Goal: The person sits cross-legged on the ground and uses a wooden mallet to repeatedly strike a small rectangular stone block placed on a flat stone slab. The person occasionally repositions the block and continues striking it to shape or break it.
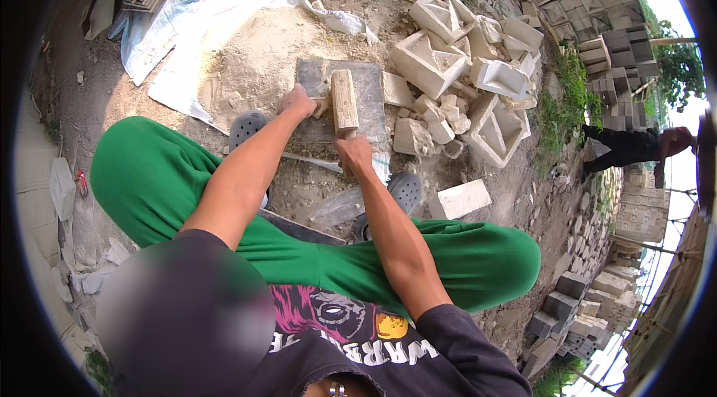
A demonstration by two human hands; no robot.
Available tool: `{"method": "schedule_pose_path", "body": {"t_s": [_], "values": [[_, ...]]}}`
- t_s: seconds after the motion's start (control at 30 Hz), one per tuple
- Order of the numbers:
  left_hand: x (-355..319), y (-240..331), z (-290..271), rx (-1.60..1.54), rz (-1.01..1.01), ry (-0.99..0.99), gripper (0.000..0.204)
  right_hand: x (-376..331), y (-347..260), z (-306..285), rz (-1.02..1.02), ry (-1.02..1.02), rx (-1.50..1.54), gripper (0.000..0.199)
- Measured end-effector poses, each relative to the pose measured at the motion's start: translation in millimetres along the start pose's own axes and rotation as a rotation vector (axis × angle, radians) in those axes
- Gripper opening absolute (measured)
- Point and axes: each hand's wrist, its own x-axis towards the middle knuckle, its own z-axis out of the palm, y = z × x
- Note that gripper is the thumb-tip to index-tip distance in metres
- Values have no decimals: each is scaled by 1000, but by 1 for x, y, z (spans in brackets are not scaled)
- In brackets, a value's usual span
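My right hand point(353, 152) is closed round the short handle of a mallet with a long, pale, dusty block head point(343, 100), which looks wooden. The head points away from me above a dark flat slab point(364, 82) on the ground. Just left of the mallet, my left hand point(297, 103) is closed on a small pale piece point(321, 107). Its far end lies close to the mallet head, and I cannot tell if they touch. Whether that piece is stone or wood is unclear. Crumbs and dust lie around the slab.
Hollow pale blocks point(431, 62) and broken chunks point(441, 117) are heaped right of the slab. A white sheet point(216, 20) lies at the far left. Grey clogs point(404, 192) flank the slab's near side. Stacked blocks point(567, 300) stand further right, where another person point(631, 149) is.
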Motion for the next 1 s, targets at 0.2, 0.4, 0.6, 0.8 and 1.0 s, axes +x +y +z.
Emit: {"method": "schedule_pose_path", "body": {"t_s": [0.2, 0.4, 0.6, 0.8, 1.0], "values": [[-3, 15, 0, 182, 28, 86, 57, -5, -44, -45, 106, -110, 344, 37], [54, 9, 4, 296, 163, -70, 76, -25, -55, -46, -4, -24, 351, 33], [61, 23, 5, 234, 264, -120, 79, -30, -33, -37, 247, -215, 196, 40], [54, 23, 12, 296, 423, 128, 59, -26, -28, -19, 231, -187, 337, 42], [24, 32, 18, 513, 666, 222, 33, -17, -8, 4, 235, -187, 587, 44]]}}
